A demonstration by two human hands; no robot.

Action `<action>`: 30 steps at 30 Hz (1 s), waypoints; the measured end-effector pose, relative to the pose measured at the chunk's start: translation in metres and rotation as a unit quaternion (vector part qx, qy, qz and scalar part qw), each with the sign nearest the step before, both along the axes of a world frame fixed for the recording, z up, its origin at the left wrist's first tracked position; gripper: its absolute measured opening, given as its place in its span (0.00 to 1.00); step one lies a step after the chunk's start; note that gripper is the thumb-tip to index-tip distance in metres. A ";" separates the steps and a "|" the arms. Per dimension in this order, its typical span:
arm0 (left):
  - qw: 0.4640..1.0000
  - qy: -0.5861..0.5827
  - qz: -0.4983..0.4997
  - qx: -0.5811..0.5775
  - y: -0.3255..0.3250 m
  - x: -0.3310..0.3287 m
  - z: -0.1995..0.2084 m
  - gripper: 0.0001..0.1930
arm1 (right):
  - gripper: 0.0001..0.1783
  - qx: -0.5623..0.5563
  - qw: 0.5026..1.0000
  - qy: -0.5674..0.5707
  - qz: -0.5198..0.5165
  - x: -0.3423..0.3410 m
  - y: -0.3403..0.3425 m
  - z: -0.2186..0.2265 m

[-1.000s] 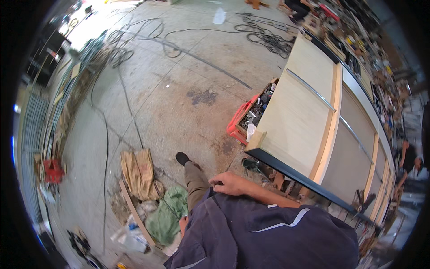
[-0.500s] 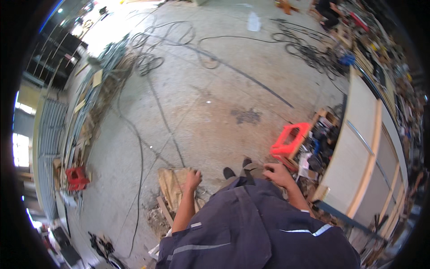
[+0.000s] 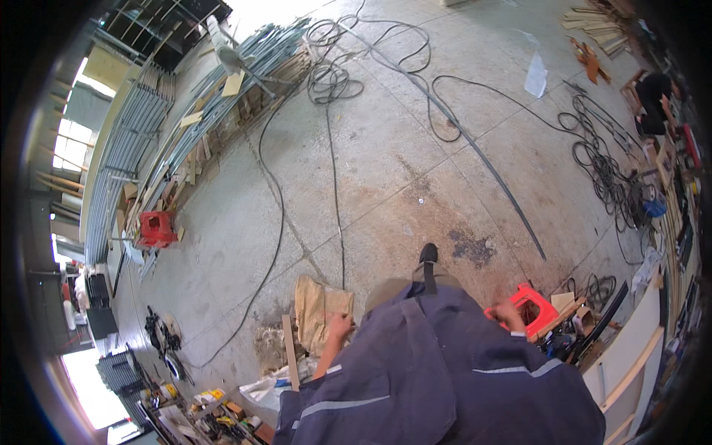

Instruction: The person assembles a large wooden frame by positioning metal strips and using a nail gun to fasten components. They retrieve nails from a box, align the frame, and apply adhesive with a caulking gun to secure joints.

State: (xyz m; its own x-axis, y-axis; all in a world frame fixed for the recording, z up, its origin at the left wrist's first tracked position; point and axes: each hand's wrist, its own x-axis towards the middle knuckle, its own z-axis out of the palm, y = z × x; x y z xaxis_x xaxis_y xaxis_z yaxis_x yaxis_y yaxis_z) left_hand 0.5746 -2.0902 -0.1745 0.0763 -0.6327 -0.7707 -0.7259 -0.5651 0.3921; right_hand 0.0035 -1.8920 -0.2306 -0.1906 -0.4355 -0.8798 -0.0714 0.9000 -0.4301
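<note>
View has turned: framed panel [image 3: 627, 347] now lower right, untouched. Left hand [image 3: 341, 325], near sack [image 3: 315, 302], and right hand [image 3: 508, 315], by red stool [image 3: 547, 307], appear unladen; finger closure indeterminable.

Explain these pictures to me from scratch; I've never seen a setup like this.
There is no machine: these are a person's bare hands. Every picture comes from a wide fisheye camera on the head, looking down, so straight edges bend. The dark blue jacket with pale stripes is the wearer's. The left hand appears against a wrinkled tan sack; the blurred right hand is by a red plastic stool. I see nothing held. Long black cables lie on the grey concrete floor.
</note>
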 end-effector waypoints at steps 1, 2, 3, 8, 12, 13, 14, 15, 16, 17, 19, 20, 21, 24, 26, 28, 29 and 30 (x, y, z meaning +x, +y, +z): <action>1.000 -0.012 0.016 -0.010 -0.010 -0.007 0.014 0.18 | 0.10 0.029 0.998 -0.047 -0.032 -0.022 -0.026 -0.009; 0.999 -0.026 0.040 -0.022 -0.014 -0.010 0.026 0.18 | 0.12 0.002 0.993 -0.037 -0.108 -0.029 -0.077 0.014; 0.998 -0.042 0.042 -0.027 -0.020 -0.010 0.026 0.19 | 0.14 -0.029 0.982 -0.030 -0.185 -0.027 -0.141 0.058; 0.987 -0.076 -0.127 -0.064 -0.085 -0.061 -0.004 0.21 | 0.26 -0.162 0.978 -0.008 -0.134 -0.072 -0.340 0.118; 0.979 -0.050 -0.193 -0.044 -0.186 -0.106 -0.016 0.22 | 0.26 -0.169 0.974 -0.008 -0.153 -0.091 -0.421 0.117; 0.980 -0.039 -0.196 -0.028 -0.224 -0.123 -0.019 0.22 | 0.27 -0.163 0.977 -0.013 -0.138 -0.098 -0.426 0.104; 0.985 -0.027 -0.169 0.001 -0.266 -0.141 -0.012 0.22 | 0.23 -0.153 0.974 0.028 -0.165 -0.095 -0.426 0.098; 0.990 -0.015 -0.141 0.021 -0.314 -0.158 -0.005 0.22 | 0.20 -0.119 0.984 0.011 -0.134 -0.107 -0.413 0.062; 0.987 -0.022 -0.161 0.000 -0.347 -0.162 -0.017 0.21 | 0.15 -0.109 0.986 0.049 -0.120 -0.098 -0.416 0.073; 0.982 -0.024 -0.189 -0.021 -0.381 -0.174 -0.030 0.21 | 0.15 -0.077 0.989 0.067 -0.103 -0.100 -0.403 0.058; 0.971 -0.022 -0.234 -0.044 -0.441 -0.203 -0.046 0.19 | 0.05 -0.022 0.988 0.019 -0.152 -0.099 -0.385 0.052; 0.962 -0.012 -0.267 -0.056 -0.491 -0.237 -0.042 0.19 | 0.04 -0.002 0.977 -0.011 -0.214 -0.099 -0.374 0.041; 0.951 -0.002 -0.303 -0.062 -0.531 -0.260 -0.041 0.19 | 0.04 0.008 0.964 -0.020 -0.265 -0.096 -0.380 0.043; 0.922 0.031 -0.366 -0.120 -0.631 -0.330 -0.047 0.18 | 0.04 0.020 0.936 -0.014 -0.350 -0.090 -0.393 0.074; 0.922 0.039 -0.350 -0.160 -0.699 -0.388 -0.026 0.17 | 0.04 -0.001 0.940 0.006 -0.342 -0.095 -0.432 0.077; 0.933 0.102 -0.301 -0.168 -0.757 -0.446 -0.007 0.17 | 0.03 -0.004 0.959 0.039 -0.280 -0.104 -0.463 0.079; 0.935 0.134 -0.282 -0.169 -0.779 -0.469 -0.006 0.17 | 0.05 0.001 0.965 0.052 -0.259 -0.107 -0.485 0.087; 0.939 0.140 -0.277 -0.147 -0.792 -0.484 -0.004 0.17 | 0.06 0.008 0.969 0.064 -0.237 -0.111 -0.509 0.093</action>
State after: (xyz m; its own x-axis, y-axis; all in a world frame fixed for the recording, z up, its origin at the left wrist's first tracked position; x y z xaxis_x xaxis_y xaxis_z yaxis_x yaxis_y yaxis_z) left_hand 0.0910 -2.8826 -0.1785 -0.5073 -0.7042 -0.4968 -0.7220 0.0326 0.6911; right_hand -0.1072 -2.4011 -0.1377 -0.4736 -0.2592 -0.8417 0.2993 0.8515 -0.4306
